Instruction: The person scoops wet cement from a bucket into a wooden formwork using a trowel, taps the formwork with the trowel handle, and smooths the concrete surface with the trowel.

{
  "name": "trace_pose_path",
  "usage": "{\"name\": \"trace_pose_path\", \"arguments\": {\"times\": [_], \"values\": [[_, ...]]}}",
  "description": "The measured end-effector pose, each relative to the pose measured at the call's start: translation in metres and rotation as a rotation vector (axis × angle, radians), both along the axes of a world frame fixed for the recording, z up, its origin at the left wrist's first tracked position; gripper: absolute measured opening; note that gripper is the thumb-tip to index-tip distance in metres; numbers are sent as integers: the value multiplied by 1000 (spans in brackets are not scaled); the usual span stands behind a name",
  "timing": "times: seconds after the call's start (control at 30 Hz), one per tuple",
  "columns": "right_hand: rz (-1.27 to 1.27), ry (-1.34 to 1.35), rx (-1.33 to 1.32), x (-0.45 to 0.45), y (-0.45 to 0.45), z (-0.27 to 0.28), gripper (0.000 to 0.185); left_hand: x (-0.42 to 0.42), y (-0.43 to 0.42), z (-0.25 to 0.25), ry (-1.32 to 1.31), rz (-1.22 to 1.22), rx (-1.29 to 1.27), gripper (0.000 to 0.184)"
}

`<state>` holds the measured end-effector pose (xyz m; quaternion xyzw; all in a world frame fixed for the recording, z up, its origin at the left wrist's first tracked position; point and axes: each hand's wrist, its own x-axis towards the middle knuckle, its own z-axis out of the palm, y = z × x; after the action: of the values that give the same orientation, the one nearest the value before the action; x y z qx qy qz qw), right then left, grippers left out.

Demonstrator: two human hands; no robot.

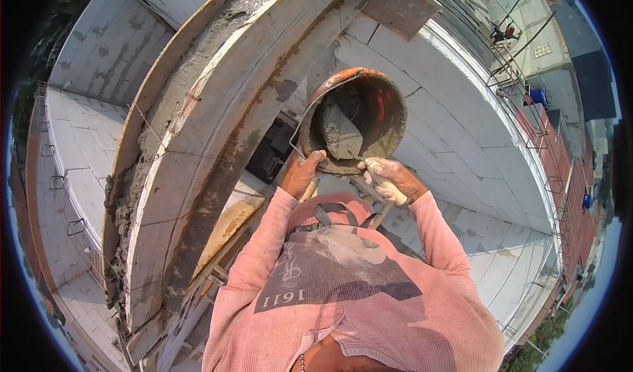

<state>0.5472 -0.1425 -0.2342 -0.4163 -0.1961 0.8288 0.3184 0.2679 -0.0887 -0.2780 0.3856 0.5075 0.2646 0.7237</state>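
An orange bucket (395,138), crusted with grey mortar, is tilted so that its mouth faces me. My left hand (303,175) is closed on the near left of its rim, the thumb at the edge and the fingers mostly hidden. The wire bail (295,131) hangs at the bucket's left side. My right hand (395,177) grips the pale handle of a trowel (344,133), whose mortar-covered blade reaches inside the bucket. How much mortar lies inside is hard to tell in the shadow.
Left of the bucket runs a long formwork board (191,154), with wet concrete (168,102) filling the channel behind it. White block walls (455,135) rise to the right. Timber pieces (227,233) stand at lower left. A board (399,6) sits above the bucket.
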Motion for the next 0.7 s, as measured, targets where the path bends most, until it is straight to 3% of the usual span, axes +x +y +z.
{"name": "trace_pose_path", "arguments": {"times": [0.1,0.2,0.37,0.4,0.5,0.57,0.63,0.7], "values": [[129,-116,19,30,16,46,49,-7,-17,-11,-198,214,-28,56],[293,-267,133,67,48,96,48,-22,-30,-33,-124,224,-77,60],[502,-345,304,80,138,232,52,-30,-44,-46,-135,174,-49,78],[527,-367,416,71,160,257,55,-27,-46,-46,-123,199,-60,80],[640,-473,751,28,229,322,61,-17,-47,-57,-39,258,-90,59],[854,-672,953,-18,270,354,65,-13,-46,-60,-49,288,-24,65],[976,-915,1227,-59,302,354,72,-6,-43,-52,-32,332,96,70],[1125,-1054,1565,-91,324,341,69,-1,-45,-61,-72,361,54,59]]}}
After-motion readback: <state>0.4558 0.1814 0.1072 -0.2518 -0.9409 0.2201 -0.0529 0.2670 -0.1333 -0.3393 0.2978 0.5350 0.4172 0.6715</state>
